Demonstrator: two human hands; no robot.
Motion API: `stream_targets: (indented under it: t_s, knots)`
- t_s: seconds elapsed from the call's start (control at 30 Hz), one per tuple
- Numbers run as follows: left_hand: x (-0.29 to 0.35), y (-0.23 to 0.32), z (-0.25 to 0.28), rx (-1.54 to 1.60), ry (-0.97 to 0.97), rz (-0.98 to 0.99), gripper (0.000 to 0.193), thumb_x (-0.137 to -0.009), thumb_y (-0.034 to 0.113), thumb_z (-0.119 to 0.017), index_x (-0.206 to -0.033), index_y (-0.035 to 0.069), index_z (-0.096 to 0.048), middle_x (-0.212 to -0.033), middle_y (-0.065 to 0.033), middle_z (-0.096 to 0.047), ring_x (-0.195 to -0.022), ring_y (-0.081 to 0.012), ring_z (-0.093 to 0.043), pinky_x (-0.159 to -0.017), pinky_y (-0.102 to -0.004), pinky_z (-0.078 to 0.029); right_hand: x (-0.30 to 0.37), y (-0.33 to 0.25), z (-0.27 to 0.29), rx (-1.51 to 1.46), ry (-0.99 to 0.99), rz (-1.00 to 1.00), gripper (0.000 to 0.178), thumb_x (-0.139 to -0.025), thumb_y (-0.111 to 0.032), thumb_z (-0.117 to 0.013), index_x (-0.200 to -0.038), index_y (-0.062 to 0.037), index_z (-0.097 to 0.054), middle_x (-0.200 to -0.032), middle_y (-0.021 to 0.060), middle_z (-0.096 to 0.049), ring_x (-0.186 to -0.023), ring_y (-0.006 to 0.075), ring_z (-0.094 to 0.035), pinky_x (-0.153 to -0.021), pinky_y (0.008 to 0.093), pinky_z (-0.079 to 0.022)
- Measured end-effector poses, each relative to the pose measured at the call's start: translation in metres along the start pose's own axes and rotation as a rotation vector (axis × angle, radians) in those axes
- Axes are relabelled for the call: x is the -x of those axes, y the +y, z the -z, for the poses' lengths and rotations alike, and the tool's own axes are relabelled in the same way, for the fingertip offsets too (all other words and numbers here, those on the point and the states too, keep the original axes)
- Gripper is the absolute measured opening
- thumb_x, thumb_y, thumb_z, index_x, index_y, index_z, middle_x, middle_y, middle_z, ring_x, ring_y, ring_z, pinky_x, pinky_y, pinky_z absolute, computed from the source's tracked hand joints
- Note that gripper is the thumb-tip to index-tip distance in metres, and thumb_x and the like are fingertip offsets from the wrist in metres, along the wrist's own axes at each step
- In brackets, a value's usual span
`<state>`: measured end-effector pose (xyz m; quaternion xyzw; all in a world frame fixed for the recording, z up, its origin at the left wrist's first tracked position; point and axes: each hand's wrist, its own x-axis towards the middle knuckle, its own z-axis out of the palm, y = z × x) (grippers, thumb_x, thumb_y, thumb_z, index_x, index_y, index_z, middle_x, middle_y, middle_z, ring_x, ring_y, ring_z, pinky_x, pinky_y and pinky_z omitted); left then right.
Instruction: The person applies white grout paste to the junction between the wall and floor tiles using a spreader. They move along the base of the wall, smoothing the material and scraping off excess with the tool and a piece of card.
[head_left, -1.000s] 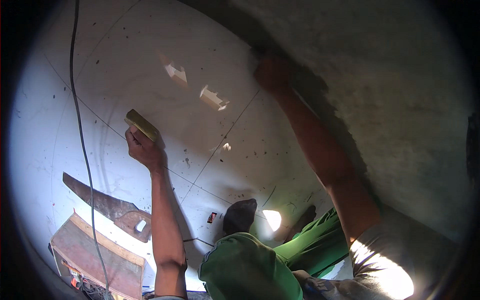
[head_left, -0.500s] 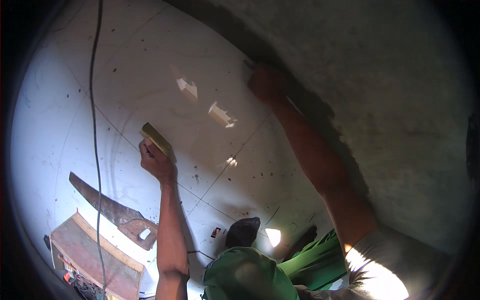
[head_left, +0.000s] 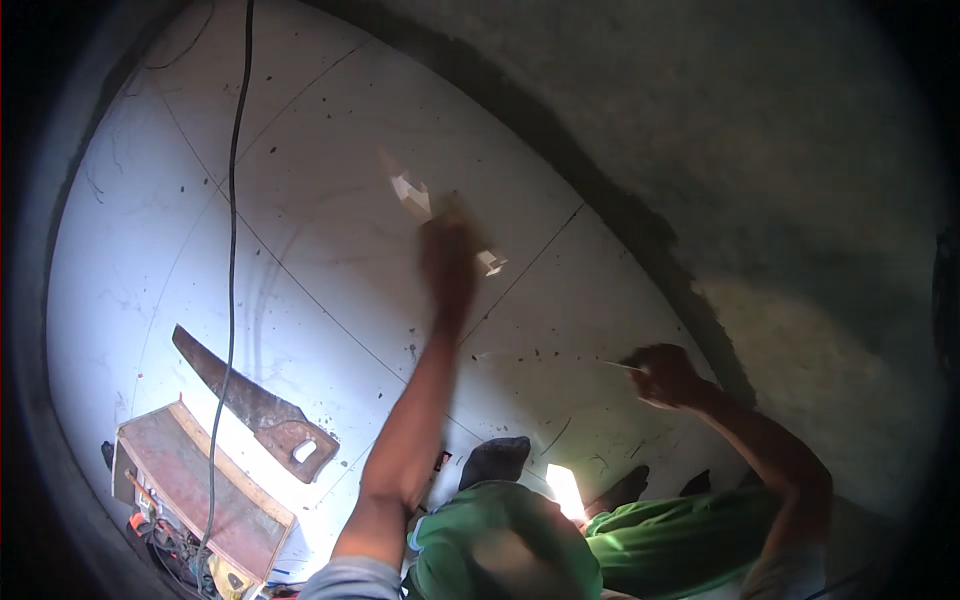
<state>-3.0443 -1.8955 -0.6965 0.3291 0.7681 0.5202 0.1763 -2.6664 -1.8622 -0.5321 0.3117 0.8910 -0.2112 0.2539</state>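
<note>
My left hand (head_left: 448, 262) is raised over the middle of the white tiled floor, smeared by motion. It grips a flat tan block (head_left: 462, 215) at its far end, also blurred, so its kind is unclear. My right hand (head_left: 668, 377), to the right near the foot of the wall, is closed on a thin, slender piece (head_left: 622, 365) whose tip points left. Most of that piece is hidden in the fingers.
A handsaw (head_left: 250, 405) lies on the floor tiles (head_left: 330, 220) at left, beside a wooden toolbox (head_left: 205, 485) with tools and cords. A dark cable (head_left: 233, 200) crosses the saw and box. The grey wall (head_left: 760, 150) rises at right, above my green-clad legs (head_left: 500, 540).
My left hand has moved right and farther away with the tan block. My right hand has come back from the far wall edge, nearer to me and to the right. The view has shifted somewhat.
</note>
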Motion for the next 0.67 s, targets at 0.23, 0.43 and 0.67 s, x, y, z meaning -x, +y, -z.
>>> stream_targets:
  t_s: [0.23, 0.43, 0.67]
  knots:
    - [-0.231, 0.082, -0.114, -0.304, 0.502, -0.258, 0.053, -0.108, 0.043, -0.052, -0.129, -0.005, -0.06, -0.117, -0.0241, -0.067, -0.108, -0.0402, -0.066, -0.094, -0.0499, -0.052, 0.214, 0.046, -0.026, -0.029, 0.241, -0.501, 0.023, -0.098, -0.021, -0.065, -0.11, -0.0046, -0.074, -0.102, 0.0191, -0.073, -0.097, 0.0411, -0.069, -0.09, 0.053, -0.053]
    - [-0.215, 0.031, -0.173, -0.563, 0.041, -0.09, 0.048, -0.104, 0.037, -0.059, -0.136, 0.002, -0.061, -0.132, -0.0166, -0.066, -0.118, -0.0318, -0.067, -0.094, -0.047, -0.054, 0.247, 0.044, -0.106, -0.259, 0.422, -0.512, 0.019, -0.096, -0.012, -0.065, -0.111, -0.0032, -0.073, -0.098, 0.0181, -0.072, -0.091, 0.0394, -0.068, -0.082, 0.0517, -0.054]
    - [-0.181, -0.038, -0.246, -1.363, 0.051, -0.368, 0.034, -0.106, 0.028, -0.055, -0.132, 0.008, -0.064, -0.124, -0.008, -0.068, -0.113, -0.0236, -0.069, -0.097, -0.0396, -0.053, 0.131, 0.056, -0.128, -0.328, 0.84, -0.068, 0.034, -0.086, 0.002, -0.069, -0.119, -0.0064, -0.072, -0.114, 0.0147, -0.074, -0.097, 0.0386, -0.07, -0.084, 0.0453, -0.059]
